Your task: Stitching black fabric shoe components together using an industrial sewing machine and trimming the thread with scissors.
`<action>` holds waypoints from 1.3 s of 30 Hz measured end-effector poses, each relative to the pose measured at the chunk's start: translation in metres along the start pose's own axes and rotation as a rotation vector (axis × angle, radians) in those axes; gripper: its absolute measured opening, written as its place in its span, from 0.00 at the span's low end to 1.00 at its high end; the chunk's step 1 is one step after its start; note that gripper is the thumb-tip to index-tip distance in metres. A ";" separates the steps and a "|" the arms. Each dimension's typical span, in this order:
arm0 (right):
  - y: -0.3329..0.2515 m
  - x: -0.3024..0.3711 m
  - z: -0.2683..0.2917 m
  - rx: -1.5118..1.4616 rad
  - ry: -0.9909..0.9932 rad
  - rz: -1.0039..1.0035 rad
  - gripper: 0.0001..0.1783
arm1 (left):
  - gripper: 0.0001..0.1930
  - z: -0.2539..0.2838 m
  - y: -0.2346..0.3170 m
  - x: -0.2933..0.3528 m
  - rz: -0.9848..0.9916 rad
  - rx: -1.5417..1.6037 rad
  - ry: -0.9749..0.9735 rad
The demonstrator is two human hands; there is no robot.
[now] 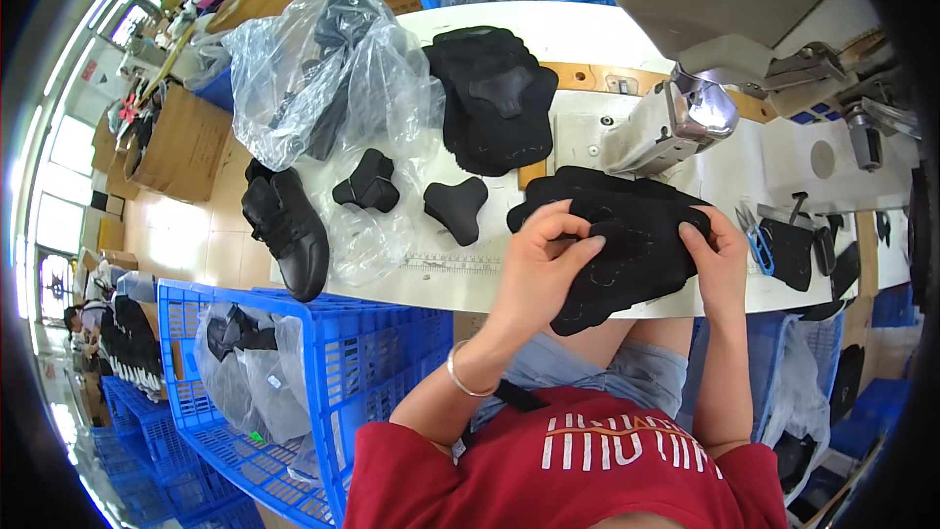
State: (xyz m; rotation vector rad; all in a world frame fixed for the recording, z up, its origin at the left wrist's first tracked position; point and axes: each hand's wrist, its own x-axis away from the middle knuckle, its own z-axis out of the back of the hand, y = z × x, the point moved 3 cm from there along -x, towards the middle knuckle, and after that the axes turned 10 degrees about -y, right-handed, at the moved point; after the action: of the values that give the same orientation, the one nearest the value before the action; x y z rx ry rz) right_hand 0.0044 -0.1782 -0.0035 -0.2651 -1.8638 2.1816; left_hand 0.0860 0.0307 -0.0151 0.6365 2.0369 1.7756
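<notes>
Between both hands lies a black fabric piece point(627, 245) with a lobed outline and loose pale thread marks, partly over the table's front edge. My left hand point(543, 269) pinches its left part between thumb and fingers. At the piece's upper right edge, my right hand point(718, 250) grips it with thumb and fingertips. Just beyond stands the metal arm of a sewing machine point(666, 127). Left of the machine rests a stack of similar black pieces point(490, 122) with a smooth black patch on top. A three-lobed black pad point(457, 209) sits left of my left hand.
Another black pad point(367, 181), a black shoe point(286, 230) and a clear plastic bag point(323, 69) of dark pieces occupy the table's left. Blue-handled scissors point(757, 240) lie at right. A blue crate point(333, 372) with bagged items stands below the table's left edge.
</notes>
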 end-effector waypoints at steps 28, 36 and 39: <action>0.028 0.001 0.010 0.060 0.000 -0.051 0.09 | 0.29 0.095 0.044 -0.001 -0.324 -1.397 -0.157; 0.018 0.006 0.009 0.093 -0.046 -0.096 0.09 | 0.17 0.108 0.020 0.018 0.139 -0.998 0.285; 0.022 0.006 0.015 0.177 -0.053 -0.119 0.07 | 0.12 0.102 0.020 0.021 -0.170 -1.172 0.390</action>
State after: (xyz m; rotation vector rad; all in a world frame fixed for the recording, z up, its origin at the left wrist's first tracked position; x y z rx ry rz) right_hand -0.0080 -0.1939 -0.0226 -0.0604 -1.6532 2.2732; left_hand 0.1258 0.1287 -0.0097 -0.2503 0.8209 2.6234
